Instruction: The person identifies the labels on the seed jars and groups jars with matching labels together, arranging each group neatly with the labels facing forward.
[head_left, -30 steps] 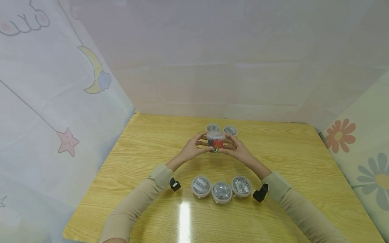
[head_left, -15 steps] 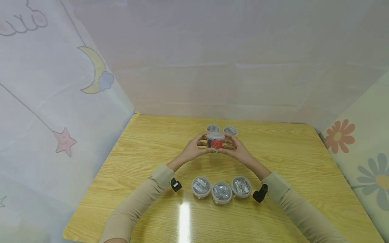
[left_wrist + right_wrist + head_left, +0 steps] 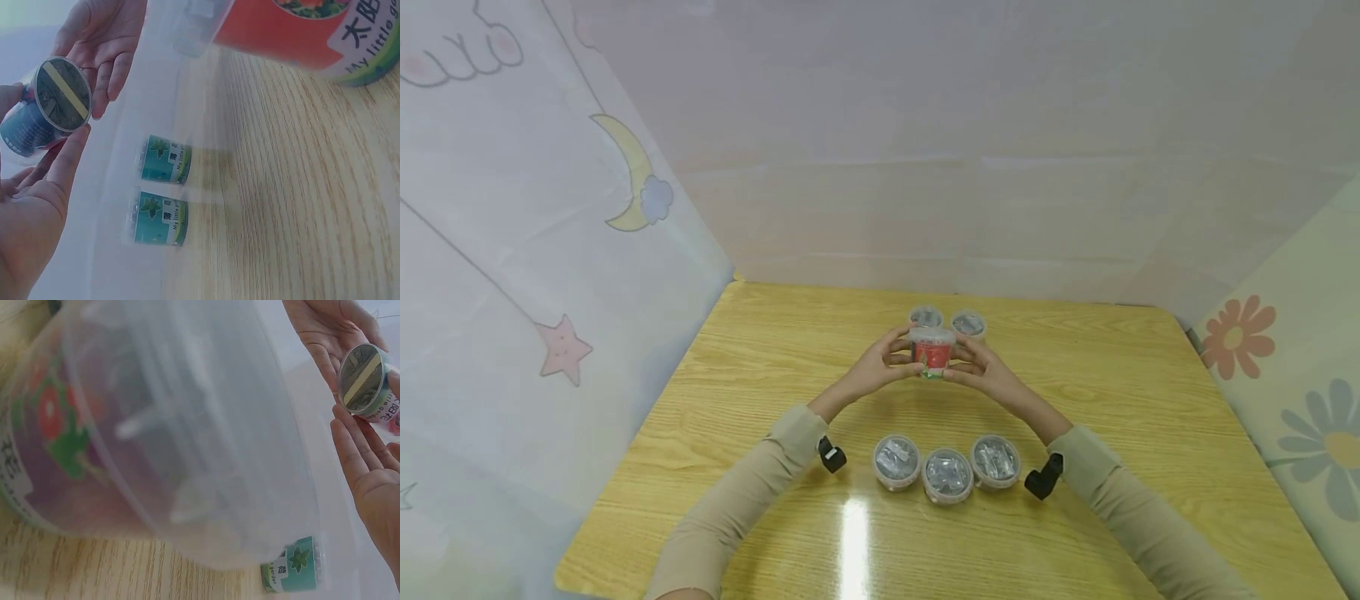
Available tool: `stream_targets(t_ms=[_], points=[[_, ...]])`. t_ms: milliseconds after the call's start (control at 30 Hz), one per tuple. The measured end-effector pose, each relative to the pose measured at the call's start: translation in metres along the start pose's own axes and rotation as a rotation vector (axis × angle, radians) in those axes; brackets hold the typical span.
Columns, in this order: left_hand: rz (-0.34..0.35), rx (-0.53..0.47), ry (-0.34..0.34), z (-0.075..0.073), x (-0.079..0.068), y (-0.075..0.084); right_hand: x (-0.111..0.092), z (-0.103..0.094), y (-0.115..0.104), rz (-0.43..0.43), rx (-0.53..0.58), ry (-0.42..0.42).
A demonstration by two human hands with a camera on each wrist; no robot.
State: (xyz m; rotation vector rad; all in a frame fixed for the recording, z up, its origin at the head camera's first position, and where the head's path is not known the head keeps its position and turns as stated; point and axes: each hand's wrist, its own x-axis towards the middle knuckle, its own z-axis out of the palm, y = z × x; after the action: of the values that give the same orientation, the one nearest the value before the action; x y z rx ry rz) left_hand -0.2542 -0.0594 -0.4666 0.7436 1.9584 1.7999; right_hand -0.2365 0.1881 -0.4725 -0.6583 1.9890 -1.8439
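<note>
Both hands hold up a small plastic tub (image 3: 934, 357) with a clear lid and a red label, above the middle of the table. My left hand (image 3: 872, 367) grips its left side, thumb in front and fingers behind. On the right side my right hand (image 3: 992, 377) grips it the same way. From below, in the left wrist view, the tub's round dark underside (image 3: 53, 94) shows a pale strip across it. The right wrist view shows the same tub (image 3: 362, 378) between the fingers of both hands.
Three lidded tubs stand nearer the person: a left one (image 3: 897, 461), a middle one (image 3: 947, 475) and a right one (image 3: 996, 461). Behind the hands are two more tubs (image 3: 927, 317), with green labels (image 3: 164, 159) in the left wrist view. Printed cloth walls (image 3: 880, 183) border the wooden table (image 3: 775, 333).
The held tub has turned between the hands, so more of its red label now faces the person and the dark part on its left has shrunk. Both hands stay in nearly the same place.
</note>
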Motion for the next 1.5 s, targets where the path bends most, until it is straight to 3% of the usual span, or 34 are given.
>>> stream_targets(t_ms=[233,500,800,1233,1500], points=[[0.013,0.024,0.027,0.002,0.000,0.004,0.001,0.001,-0.002,-0.037,-0.033,0.041],[-0.002,0.139,0.115,0.014,-0.009,0.033,0.002,0.006,-0.006,-0.006,-0.122,0.156],[0.003,0.228,0.136,0.017,-0.007,0.032,0.003,0.009,-0.005,0.003,-0.184,0.184],[-0.013,0.089,0.081,0.009,-0.007,0.030,0.002,0.003,-0.004,-0.086,-0.123,0.125],[-0.001,-0.011,0.006,0.007,-0.007,0.028,0.001,0.000,-0.001,-0.055,-0.091,0.092]])
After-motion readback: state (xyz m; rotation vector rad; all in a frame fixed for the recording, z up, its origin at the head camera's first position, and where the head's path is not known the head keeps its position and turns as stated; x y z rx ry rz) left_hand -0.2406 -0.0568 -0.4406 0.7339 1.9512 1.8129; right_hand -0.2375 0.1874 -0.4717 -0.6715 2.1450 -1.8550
